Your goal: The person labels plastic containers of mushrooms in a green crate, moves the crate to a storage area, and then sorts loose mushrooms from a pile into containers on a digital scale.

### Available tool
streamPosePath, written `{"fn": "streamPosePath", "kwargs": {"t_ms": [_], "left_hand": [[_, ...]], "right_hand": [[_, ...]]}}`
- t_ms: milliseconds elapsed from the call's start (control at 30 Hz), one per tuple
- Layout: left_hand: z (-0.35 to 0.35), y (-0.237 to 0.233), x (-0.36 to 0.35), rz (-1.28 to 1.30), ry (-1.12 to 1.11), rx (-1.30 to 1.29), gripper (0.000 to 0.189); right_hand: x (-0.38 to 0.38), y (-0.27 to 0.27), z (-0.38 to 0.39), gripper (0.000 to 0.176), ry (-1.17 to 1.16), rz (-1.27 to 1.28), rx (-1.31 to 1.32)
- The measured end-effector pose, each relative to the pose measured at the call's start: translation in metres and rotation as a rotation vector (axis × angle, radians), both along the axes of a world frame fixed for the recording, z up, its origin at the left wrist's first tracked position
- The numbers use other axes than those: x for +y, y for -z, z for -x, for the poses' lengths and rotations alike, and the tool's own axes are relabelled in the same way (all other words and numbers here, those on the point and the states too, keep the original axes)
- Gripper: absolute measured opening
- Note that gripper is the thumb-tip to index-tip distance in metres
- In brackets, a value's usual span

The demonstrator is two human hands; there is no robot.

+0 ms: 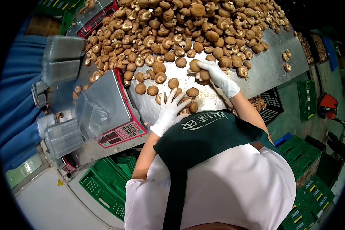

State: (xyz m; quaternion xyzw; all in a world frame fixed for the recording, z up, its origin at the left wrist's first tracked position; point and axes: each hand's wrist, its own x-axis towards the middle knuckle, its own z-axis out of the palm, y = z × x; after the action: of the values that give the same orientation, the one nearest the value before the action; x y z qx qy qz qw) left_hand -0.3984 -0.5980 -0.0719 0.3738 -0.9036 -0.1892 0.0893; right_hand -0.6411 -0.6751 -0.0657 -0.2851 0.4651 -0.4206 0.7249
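Observation:
My right hand (219, 78), in a white glove, is closed around a couple of brown shiitake mushrooms (195, 65) above the metal table (209, 100). In a matching glove, my left hand (169, 113) is spread with its fingers apart, lying over and against a few loose mushrooms (194, 107) at the near edge. Just beyond its fingertips sit single mushrooms, such as a round-capped one (173, 83) and a darker one (193, 92). A large heap of shiitake mushrooms (168, 28) covers the far side of the table.
Left of my hands stands a red-trimmed weighing scale (115, 111) with a clear plastic tray (92, 115) on it. Stacks of clear trays (63, 138) line the left edge. A black crate (273, 104) holds mushrooms at right; green crates (103, 186) stand below the table.

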Motion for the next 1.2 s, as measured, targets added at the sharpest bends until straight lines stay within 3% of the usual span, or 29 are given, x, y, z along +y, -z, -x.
{"fn": "streamPosePath", "kwargs": {"t_ms": [167,233,533,667,767,833,900,967,1033,1100,1167,1200], "left_hand": [[0.003,0.031,-0.024,0.193,-0.064,0.034,0.045],[0.0,0.031,-0.037,0.252,-0.085,0.019,0.042],[0.044,0.01,-0.05,0.091,-0.054,0.194,0.044],[0.083,0.007,-0.058,0.099,0.006,0.172,0.055],[0.112,0.009,-0.064,0.012,0.065,0.149,0.077],[0.127,0.009,-0.068,0.034,0.086,0.098,0.08],[0.134,0.018,-0.074,0.055,0.096,0.044,0.08],[0.136,0.029,-0.079,0.143,0.145,0.026,0.071],[0.128,0.034,-0.082,0.143,0.112,0.16,0.049],[0.117,0.033,-0.077,0.181,0.135,0.134,0.032],[0.101,0.034,-0.07,0.191,0.169,0.029,0.023],[0.095,0.027,-0.065,0.109,0.134,0.02,0.017]], "right_hand": [[0.028,-0.002,0.033,0.039,0.109,-0.113,-0.271],[0.042,-0.019,0.036,0.039,0.209,-0.17,-0.253],[0.076,0.005,0.064,0.043,0.289,-0.167,-0.326],[0.079,-0.011,0.059,0.044,0.435,-0.157,-0.3],[0.082,0.003,0.066,0.044,0.507,-0.151,-0.322],[0.092,0.001,0.082,0.043,0.471,-0.217,-0.329],[0.106,-0.011,0.101,0.041,0.532,-0.219,-0.134],[0.129,-0.018,0.14,0.04,0.406,-0.089,0.221],[0.15,-0.013,0.181,0.039,0.43,-0.134,0.637],[0.162,-0.027,0.203,0.04,0.261,-0.358,1.173],[0.171,-0.023,0.212,0.043,0.208,-0.238,1.619],[0.169,-0.018,0.213,0.043,0.257,-0.181,1.661]]}}
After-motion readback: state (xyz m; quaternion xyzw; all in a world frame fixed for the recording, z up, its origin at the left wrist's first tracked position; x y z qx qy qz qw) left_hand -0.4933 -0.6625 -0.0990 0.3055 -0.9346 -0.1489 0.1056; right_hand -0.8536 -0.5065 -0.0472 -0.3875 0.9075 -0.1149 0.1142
